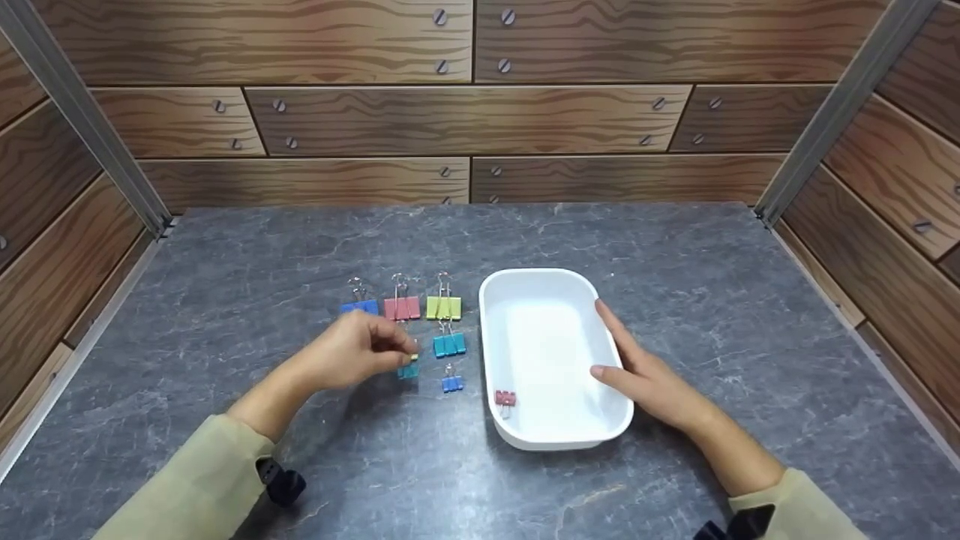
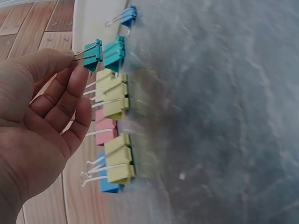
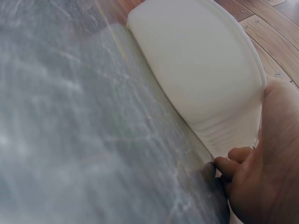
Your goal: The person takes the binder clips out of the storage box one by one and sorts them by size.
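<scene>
My left hand [image 1: 397,351] pinches the wire handle of a small teal binder clip [image 1: 409,368] just above the grey table; the left wrist view shows the same clip [image 2: 93,55] between thumb and fingertips [image 2: 70,63]. Beside it lie a blue clip [image 1: 360,306], a red clip [image 1: 402,307], a yellow-green clip [image 1: 443,307], a larger teal clip [image 1: 449,344] and a small blue clip [image 1: 451,383]. My right hand [image 1: 611,349] holds the right rim of a white tray [image 1: 555,442], thumb inside, fingers against the outer wall [image 3: 224,165]. One small red clip [image 1: 505,398] lies in the tray.
The grey stone-patterned table [image 1: 300,247] is closed in by wood-patterned walls [image 1: 465,120] at the back and both sides. In the left wrist view, yellow clips [image 2: 114,95], a pink clip [image 2: 105,130] and a blue clip [image 2: 108,185] are bunched close together.
</scene>
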Motion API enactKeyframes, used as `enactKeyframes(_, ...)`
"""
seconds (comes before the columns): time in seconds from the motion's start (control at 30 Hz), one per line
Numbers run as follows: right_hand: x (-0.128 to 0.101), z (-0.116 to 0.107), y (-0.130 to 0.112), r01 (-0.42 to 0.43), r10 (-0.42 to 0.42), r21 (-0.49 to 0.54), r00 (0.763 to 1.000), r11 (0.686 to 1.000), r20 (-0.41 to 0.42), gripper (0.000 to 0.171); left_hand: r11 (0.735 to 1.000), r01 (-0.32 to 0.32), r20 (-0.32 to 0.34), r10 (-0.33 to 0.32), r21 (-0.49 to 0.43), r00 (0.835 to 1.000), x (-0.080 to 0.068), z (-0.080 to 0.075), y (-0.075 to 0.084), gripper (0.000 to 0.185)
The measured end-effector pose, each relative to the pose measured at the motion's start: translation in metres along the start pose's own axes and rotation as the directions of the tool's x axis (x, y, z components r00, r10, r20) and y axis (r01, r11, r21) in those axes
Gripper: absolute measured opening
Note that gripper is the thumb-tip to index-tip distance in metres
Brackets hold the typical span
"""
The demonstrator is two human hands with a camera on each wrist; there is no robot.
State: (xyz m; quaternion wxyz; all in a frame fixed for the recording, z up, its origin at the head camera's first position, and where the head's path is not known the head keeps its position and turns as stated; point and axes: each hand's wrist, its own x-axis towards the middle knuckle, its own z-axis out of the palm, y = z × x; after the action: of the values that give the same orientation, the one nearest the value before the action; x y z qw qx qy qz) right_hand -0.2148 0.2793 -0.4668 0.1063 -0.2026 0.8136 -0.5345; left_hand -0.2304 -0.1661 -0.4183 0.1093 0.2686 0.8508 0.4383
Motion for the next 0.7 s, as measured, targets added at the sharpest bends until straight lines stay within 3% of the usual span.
enactKeyframes(0.3, 0.0, 0.0, 0.001, 0.008, -0.008, -0.002, 1.0, 1.0, -0.008, 0.09, 0.999, -0.007, 0.005, 0.007, 0.035, 1.0, -0.005, 0.004, -0.011, 0.01)
enactKeyframes(0.7, 0.001, 0.0, 0.0, -0.005, 0.005, 0.006, 1.0, 1.0, 0.004, 0.088, 1.0, 0.031, 0.016, -0.031, 0.004, 0.999, -0.007, 0.01, -0.017, 0.01)
